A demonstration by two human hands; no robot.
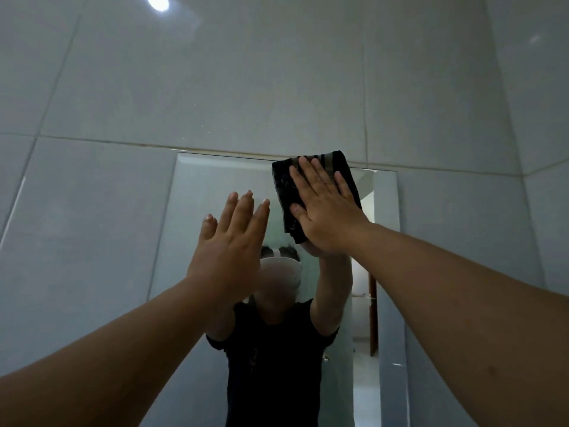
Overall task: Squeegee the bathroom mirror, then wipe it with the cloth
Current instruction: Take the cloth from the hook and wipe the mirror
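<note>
The rectangular bathroom mirror (197, 204) hangs on the grey tiled wall, its top edge just below a grout line. A dark folded cloth (284, 180) with faint stripes lies flat against the glass near the mirror's top right. My right hand (323, 208) presses on the cloth with straight, spread fingers. My left hand (229, 241) is raised in front of the mirror's upper middle, fingers straight and together, holding nothing; whether it touches the glass I cannot tell. No squeegee is in view.
Large grey wall tiles (215, 87) surround the mirror. The glass reflects a person in a dark shirt with a white headset, and a doorway (365, 303) with a brown door frame at the right. A ceiling light (157, 1) glares at the top.
</note>
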